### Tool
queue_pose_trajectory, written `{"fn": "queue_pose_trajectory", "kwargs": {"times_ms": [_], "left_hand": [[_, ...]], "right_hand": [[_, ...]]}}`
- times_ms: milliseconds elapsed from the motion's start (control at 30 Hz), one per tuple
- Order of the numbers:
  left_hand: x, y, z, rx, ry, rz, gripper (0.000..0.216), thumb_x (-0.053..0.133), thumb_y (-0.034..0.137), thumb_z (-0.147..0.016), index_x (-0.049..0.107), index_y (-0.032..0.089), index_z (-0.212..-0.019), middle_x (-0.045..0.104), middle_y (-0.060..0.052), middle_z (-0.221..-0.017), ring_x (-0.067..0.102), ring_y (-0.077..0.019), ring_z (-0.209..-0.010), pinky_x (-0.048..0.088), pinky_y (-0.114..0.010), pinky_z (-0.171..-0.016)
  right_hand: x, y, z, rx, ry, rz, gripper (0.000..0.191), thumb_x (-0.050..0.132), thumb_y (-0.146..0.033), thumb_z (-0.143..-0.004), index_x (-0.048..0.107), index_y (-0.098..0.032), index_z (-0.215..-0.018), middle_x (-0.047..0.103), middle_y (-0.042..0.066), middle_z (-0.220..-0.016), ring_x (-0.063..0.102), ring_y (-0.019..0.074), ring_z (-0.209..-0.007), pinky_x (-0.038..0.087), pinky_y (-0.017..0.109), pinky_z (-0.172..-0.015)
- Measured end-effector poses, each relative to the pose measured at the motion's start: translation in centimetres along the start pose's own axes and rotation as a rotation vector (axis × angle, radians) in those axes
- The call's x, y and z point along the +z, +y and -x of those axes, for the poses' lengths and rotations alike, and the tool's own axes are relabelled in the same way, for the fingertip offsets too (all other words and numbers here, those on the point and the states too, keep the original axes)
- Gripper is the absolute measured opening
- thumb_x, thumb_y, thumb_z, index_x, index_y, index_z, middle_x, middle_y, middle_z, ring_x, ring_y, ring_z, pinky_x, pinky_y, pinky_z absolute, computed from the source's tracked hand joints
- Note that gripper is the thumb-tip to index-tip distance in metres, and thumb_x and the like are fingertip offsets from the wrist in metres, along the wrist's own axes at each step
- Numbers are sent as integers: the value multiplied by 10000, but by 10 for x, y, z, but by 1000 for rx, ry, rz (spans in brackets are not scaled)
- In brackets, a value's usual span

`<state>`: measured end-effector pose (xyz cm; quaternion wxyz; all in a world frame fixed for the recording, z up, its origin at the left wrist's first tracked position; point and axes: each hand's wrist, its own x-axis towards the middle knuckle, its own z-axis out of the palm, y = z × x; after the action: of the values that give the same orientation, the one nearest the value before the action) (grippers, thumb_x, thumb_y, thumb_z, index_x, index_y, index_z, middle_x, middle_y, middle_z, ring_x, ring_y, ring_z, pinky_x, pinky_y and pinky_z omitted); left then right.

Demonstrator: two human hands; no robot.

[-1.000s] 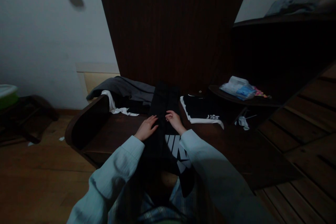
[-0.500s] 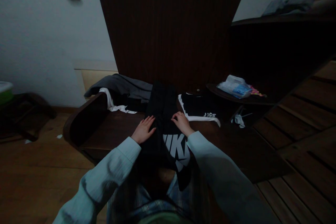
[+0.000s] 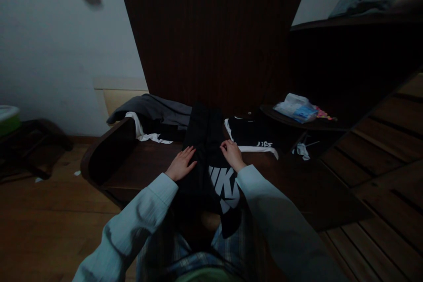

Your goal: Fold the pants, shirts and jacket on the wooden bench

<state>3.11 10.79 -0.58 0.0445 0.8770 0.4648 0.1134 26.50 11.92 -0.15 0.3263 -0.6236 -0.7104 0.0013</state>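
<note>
A blk garment (image 3: 202, 163) lies lengthwise on a dk-brown wooden bench (image 3: 142, 161), far end at the back, near end drooping past the front edge in a narrow flap, btm R. A line, fold or seam unclear, runs down its mid btwn two long strips, approx. flat. Lg. pale block letters, incl. a legible "IK," sit tilted on the near R side, w/ another pale shape below.

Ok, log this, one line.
left hand: open, at left edge of black garment | right hand: curled, at its right edge | nearby: folded black-and-white clothing
</note>
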Motion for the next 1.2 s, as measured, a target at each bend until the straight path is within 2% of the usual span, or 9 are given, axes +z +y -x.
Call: {"fn": "queue_pose_trajectory", "kwargs": {"times_ms": [100, 300, 400, 500, 600, 667, 833, 1033, 1200], "left_hand": [[0, 1, 1, 36, 6, -6, 491, 325, 364, -863, 301, 193, -1322, 271, -64, -1405, 207, -203, -1294, 245, -407, -1023], [-12, 2, -5, 46, -90, -43, 426, 340, 336, -860, 381, 251, -1275, 311, -41, -1388, 250, -225, -1276, 282, -444, -991], [-20, 9, -15, 38, -109, -73, 359, 371, 309, -845, 483, 254, -1182, 431, -46, -1308, 380, -220, -1201, 339, -409, -958], [-17, 21, -24, -24, 3, -86, 317, 356, 336, -854, 570, 191, -1038, 559, -85, -1132, 511, -208, -1057, 398, -345, -900], [-2, 29, -29, -55, 146, -64, 363, 401, 361, -835, 526, 125, -1082, 523, -133, -1160, 469, -226, -1105, 380, -336, -923], [8, 29, -29, -36, 176, -48, 427, 417, 362, -828, 454, 121, -1179, 459, -142, -1244, 396, -240, -1179, 339, -363, -964], [10, 26, -28, -16, 112, -40, 449, 341, 327, -860, 366, 184, -1285, 397, -124, -1316, 313, -253, -1242, 299, -411, -986], [9, 26, -28, -45, 87, -53, 430, 317, 344, -865, 412, 219, -1265, 375, -87, -1344, 283, -238, -1260, 272, -387, -1006], [11, 23, -34, -89, 49, -32, 540, 287, 519, -844, 383, 226, -1287, 330, -83, -1374, 246, -248, -1276, 251, -398, -1013]], "right_hand": [[-3, -9, 7, -171, -21, -128, 106, 503, -233, -797, 561, -175, -864, 578, 57, -898, 524, 177, -891, 413, 307, -804], [-4, -17, 26, -426, -278, -198, 188, 591, -280, -745, 556, -184, -904, 570, 72, -1053, 487, 183, -1036, 395, 344, -896], [-8, -15, 28, -432, -328, -225, 57, 557, -215, -764, 556, -189, -815, 568, 67, -1060, 484, 176, -1045, 399, 348, -897], [-11, -13, 26, -419, -351, -254, 20, 544, -169, -756, 547, -180, -740, 565, 73, -1061, 484, 176, -1044, 401, 348, -895], [-12, -12, 26, -412, -359, -266, 29, 554, -188, -744, 561, -172, -767, 561, 84, -1073, 488, 178, -1047, 392, 348, -910], [-13, -13, 30, -413, -373, -232, 216, 565, -266, -749, 566, -162, -938, 535, 104, -1134, 464, 188, -1092, 366, 358, -941], [-15, -20, 42, -460, -477, -11, 660, 506, -488, -759, 327, -165, -1306, 320, 153, -1361, 239, 244, -1278, 188, 457, -1037], [-19, -25, 47, -449, -464, 9, 697, 486, -488, -765, 269, -147, -1333, 280, 159, -1382, 216, 239, -1290, 188, 454, -1039], [-25, -29, 67, -381, -316, -103, 459, 518, -347, -770, 454, -163, -1185, 396, 131, -1311, 335, 223, -1227, 303, 406, -997]]}}
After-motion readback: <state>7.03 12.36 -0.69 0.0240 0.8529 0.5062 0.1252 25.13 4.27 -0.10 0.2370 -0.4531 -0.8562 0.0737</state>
